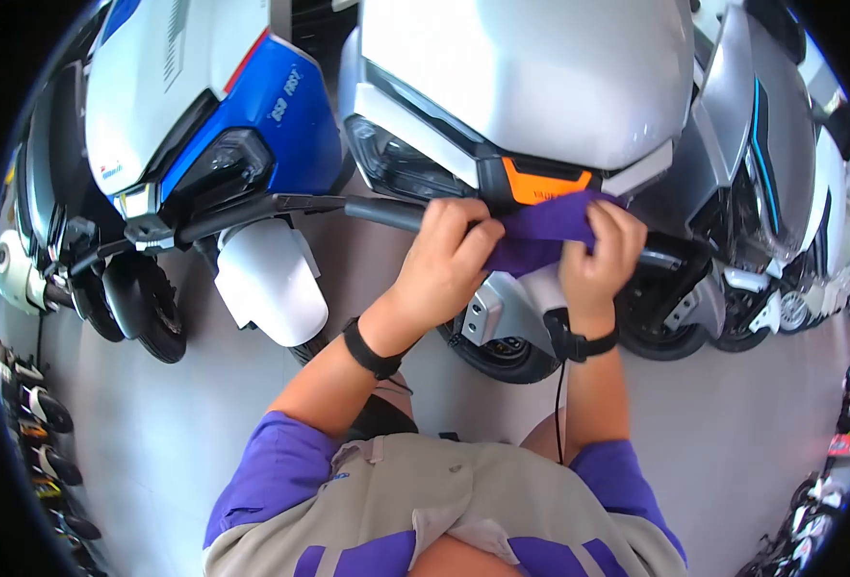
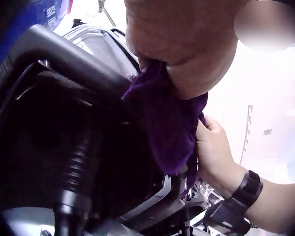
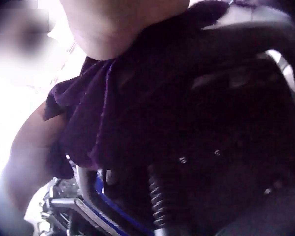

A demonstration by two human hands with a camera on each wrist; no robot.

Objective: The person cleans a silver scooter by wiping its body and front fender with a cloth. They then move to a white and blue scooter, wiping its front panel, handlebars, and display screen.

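A purple cloth (image 1: 545,236) is stretched between my two hands in front of a silver scooter (image 1: 531,77) with an orange panel. My left hand (image 1: 444,255) grips the cloth's left end, fingers curled, close to a dark handlebar grip (image 1: 381,212). My right hand (image 1: 600,260) pinches the cloth's right end. In the left wrist view the purple cloth (image 2: 169,128) hangs bunched from my left hand (image 2: 187,44), and my right hand (image 2: 214,152) holds its lower side. The right wrist view shows the purple cloth (image 3: 93,118) bunched under my right hand (image 3: 118,24), against dark scooter parts.
A blue and white scooter (image 1: 203,106) stands at the left, its white fender (image 1: 271,279) near the handlebar. More scooters (image 1: 781,154) crowd the right. Grey floor (image 1: 155,433) lies below, with small items along the left edge.
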